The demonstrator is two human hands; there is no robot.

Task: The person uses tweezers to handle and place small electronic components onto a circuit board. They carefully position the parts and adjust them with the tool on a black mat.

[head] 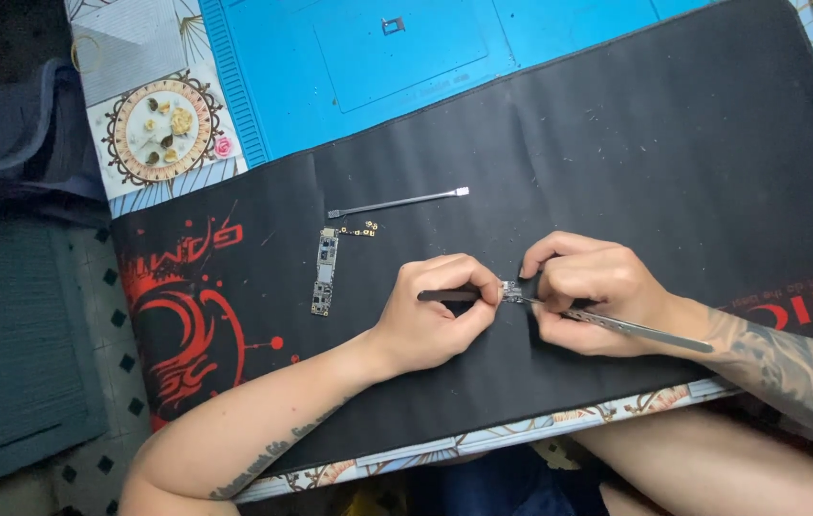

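Note:
My left hand (437, 311) pinches a small metal part (511, 290) at its fingertips and also grips a dark tool (444, 295) that sticks out to the left. My right hand (590, 294) holds slim metal tweezers (631, 326), their tip touching the small part; the handle runs back to the right over my wrist. Both hands rest on a black desk mat (617, 162) with red graphics at its left end.
A narrow phone circuit board (325, 271) with a small gold flex piece (361, 229) lies left of my hands. A thin metal spudger (397, 202) lies above them. A blue repair mat (378, 57) sits at the back, a patterned tablecloth beneath.

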